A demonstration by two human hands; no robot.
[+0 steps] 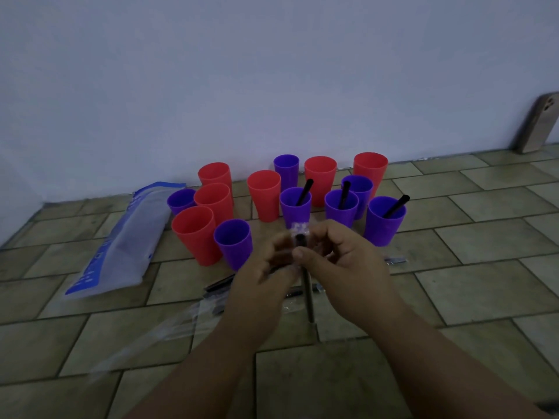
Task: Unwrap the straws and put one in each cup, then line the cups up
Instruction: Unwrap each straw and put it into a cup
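Several red and purple cups stand on the tiled floor near the wall. Black straws stick out of three purple cups: one (295, 207), one (341, 205) and one (384, 220) at the right. In front of them my left hand (262, 278) and my right hand (341, 261) both pinch a black straw (308, 293) in a clear wrapper, its top end poking from the torn plastic (300, 229). The nearest cups without a straw are a purple cup (233, 241) and a red cup (195, 234). More wrapped straws (219, 284) lie on the floor under my hands.
A blue and white plastic bag (119, 243) lies at the left. Clear plastic wrap (157, 328) sits near my left forearm. A phone (537, 122) leans against the wall at the far right. A loose wrapper (394, 260) lies right of my hands.
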